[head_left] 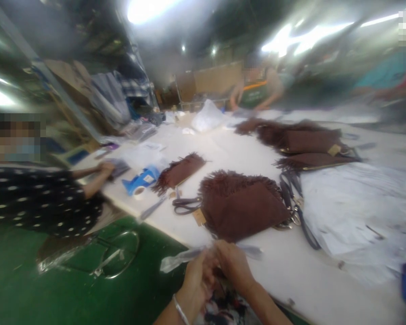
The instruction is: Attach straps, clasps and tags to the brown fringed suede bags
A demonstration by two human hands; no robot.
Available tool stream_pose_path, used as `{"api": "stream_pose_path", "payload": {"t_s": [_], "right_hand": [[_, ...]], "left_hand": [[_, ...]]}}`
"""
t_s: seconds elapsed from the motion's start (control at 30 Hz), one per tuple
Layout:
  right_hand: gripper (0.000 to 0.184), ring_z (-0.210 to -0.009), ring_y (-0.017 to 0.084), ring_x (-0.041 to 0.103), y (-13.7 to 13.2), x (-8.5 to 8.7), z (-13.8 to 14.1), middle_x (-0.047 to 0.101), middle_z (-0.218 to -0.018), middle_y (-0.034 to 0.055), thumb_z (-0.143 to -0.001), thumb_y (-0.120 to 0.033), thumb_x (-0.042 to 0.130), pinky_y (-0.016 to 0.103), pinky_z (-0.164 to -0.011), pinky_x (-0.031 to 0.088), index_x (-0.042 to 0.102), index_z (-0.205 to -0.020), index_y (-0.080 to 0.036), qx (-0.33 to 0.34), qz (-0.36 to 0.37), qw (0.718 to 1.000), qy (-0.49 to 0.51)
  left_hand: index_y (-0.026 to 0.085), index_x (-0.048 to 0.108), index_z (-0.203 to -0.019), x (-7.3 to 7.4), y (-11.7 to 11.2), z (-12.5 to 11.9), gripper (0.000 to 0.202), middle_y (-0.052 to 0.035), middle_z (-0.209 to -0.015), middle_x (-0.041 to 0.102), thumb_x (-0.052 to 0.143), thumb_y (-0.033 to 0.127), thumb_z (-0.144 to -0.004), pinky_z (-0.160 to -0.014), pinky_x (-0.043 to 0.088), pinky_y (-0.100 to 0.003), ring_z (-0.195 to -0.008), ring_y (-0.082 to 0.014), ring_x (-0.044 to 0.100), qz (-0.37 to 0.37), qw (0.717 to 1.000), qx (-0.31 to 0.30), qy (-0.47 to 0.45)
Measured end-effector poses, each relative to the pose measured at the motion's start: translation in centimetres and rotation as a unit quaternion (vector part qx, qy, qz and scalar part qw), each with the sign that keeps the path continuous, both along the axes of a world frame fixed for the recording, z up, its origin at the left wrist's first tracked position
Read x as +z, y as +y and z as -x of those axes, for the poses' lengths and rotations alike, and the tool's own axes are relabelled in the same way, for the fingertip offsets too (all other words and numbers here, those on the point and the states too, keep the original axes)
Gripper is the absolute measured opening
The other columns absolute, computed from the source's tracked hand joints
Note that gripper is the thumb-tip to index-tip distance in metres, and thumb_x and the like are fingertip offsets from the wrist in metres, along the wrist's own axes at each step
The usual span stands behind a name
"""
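Observation:
Both my hands meet at the near edge of the table, fingers closed around a narrow plastic-wrapped strap (177,261). My left hand (201,275), with a bracelet at the wrist, is pinched on it from the left. Close against it, my right hand (232,262) grips the same piece, and a greyish end sticks out to the right. The fingertips are partly hidden and blurred. Just beyond lies a brown fringed bag (246,210) with a tan tag (199,217) and a dark wrist loop (186,206). Dark straps with metal clasps (296,216) lie at its right side.
A smaller fringed bag (184,172), a blue tape dispenser (140,180) and another wrapped strap (152,208) lie ahead left. More brown bags (313,141) are stacked right, near white plastic sheets (355,212). A co-worker in a dotted top (37,198) works at left; others stand across the table.

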State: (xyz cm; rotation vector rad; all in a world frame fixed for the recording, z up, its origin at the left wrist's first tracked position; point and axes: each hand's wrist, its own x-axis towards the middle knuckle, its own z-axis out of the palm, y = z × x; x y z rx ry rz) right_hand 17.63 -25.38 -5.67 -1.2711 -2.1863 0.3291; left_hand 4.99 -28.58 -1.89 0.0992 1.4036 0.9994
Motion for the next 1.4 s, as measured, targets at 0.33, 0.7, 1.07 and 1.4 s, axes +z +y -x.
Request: {"api": "stream_pose_path", "payload": {"t_s": [0.33, 0.7, 1.07, 1.4], "right_hand": [[0.023, -0.097, 0.027, 0.058, -2.5, 0.6, -7.1, 0.063, -0.106, 0.0134, -0.093, -0.017, 0.041, 0.041, -0.085, 0.047, 0.059, -0.108, -0.019, -0.152, -0.042, 0.987, -0.038], [0.029, -0.057, 0.017, 0.063, -1.3, 1.6, -7.1, 0.067, -0.064, -0.0006, -0.086, -0.050, 0.050, 0.028, -0.057, 0.050, 0.062, -0.088, -0.023, -0.181, 0.320, 0.899, 0.239], [0.079, -0.104, 0.027, 0.065, 3.0, 2.9, -2.4, 0.071, -0.107, 0.0117, -0.063, -0.047, 0.079, 0.035, -0.091, 0.053, 0.053, -0.128, -0.010, -0.246, 0.390, 0.616, 0.639], [0.079, -0.115, 0.029, 0.059, 4.8, 8.7, -2.8, 0.067, -0.120, 0.0092, -0.059, -0.041, 0.084, 0.038, -0.094, 0.053, 0.056, -0.129, -0.017, -0.256, 0.370, 0.646, 0.617]], "left_hand": [[0.019, 0.063, -0.084, 2.4, -0.3, 3.1, 0.024, -0.0042, -0.078, 0.064, 0.049, 0.038, -0.088, -0.072, 0.043, -0.028, -0.075, -0.0185, 0.058, -0.264, 0.812, -0.284, 0.436], [0.018, 0.059, -0.081, 0.5, 3.4, 3.6, 0.014, -0.0043, -0.083, 0.060, 0.050, 0.012, -0.073, -0.074, 0.035, -0.030, -0.082, -0.0197, 0.053, -0.278, 0.645, -0.429, 0.568], [0.015, 0.060, -0.075, 0.1, 4.3, 2.5, 0.023, 0.0030, -0.061, 0.058, 0.071, 0.023, -0.055, -0.052, 0.032, -0.022, -0.055, -0.0113, 0.048, -0.231, 0.859, -0.446, 0.100], [0.016, 0.062, -0.100, 4.7, 9.2, 9.0, 0.049, -0.0077, -0.095, 0.066, 0.071, 0.054, -0.070, -0.080, 0.045, -0.030, -0.087, -0.0202, 0.060, -0.272, 0.942, -0.111, 0.164]]}}
